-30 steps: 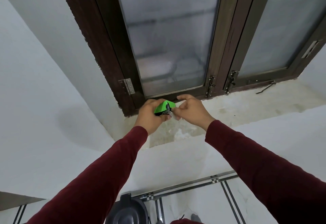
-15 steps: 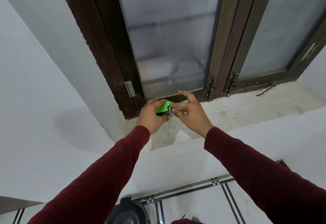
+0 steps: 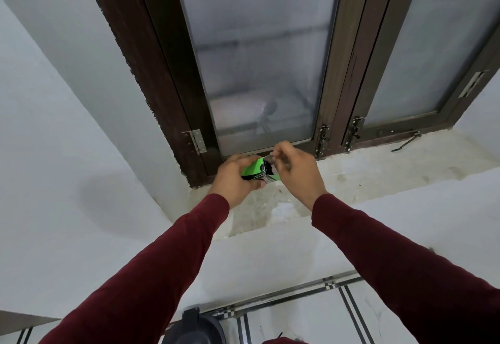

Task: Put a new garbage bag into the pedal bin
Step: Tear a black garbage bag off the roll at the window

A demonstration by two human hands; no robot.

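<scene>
A small green and black garbage bag pack (image 3: 253,170) is held over the window sill, gripped from the left by my left hand (image 3: 234,181). My right hand (image 3: 296,174) is at the pack's open right end, its thumb and fingers pinched on a thin flap or bag edge there. The dark pedal bin (image 3: 193,328) stands on the floor at the bottom of the view, lid down, partly hidden by my left sleeve.
A rough concrete window sill (image 3: 365,176) runs below a dark brown window frame (image 3: 335,86) with frosted panes. A metal stay hook (image 3: 405,144) lies on the sill at the right. White walls flank the recess. Tiled floor (image 3: 311,316) lies below.
My right hand has lifted its pinching fingers up and to the right from the pack's end, drawing the thin edge out. The left hand keeps hold of the pack.
</scene>
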